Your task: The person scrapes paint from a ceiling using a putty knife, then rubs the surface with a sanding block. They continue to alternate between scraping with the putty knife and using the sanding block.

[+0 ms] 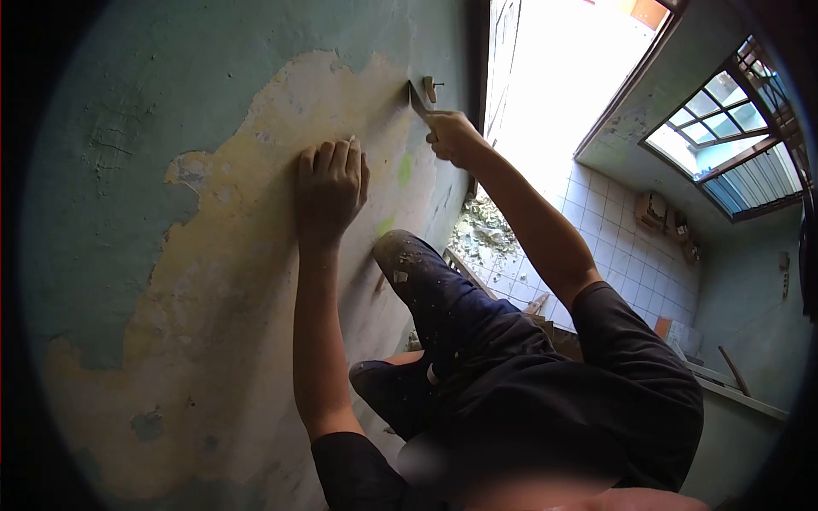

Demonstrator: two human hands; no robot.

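My right hand (457, 139) is closed around the handle of a scraper (417, 100), whose thin blade lies against the wall just left of a small wall fitting (429, 89). My left hand (331, 189) rests against the wall (230, 247), its fingers bent and close together; what it holds, if anything, is hidden, though a small pale tip shows above the fingertips. Around both hands the wall is bare, yellowish and whitish. Green paint (111, 153) with a ragged, peeling edge covers its left part.
Paint flakes (487, 232) lie on the white tiled floor (609, 213) beside a bright doorway (545, 77). A barred window (724, 128) is at the upper right. Blocks (654, 211) stand along the floor's far edge. My bent knees are close to the wall.
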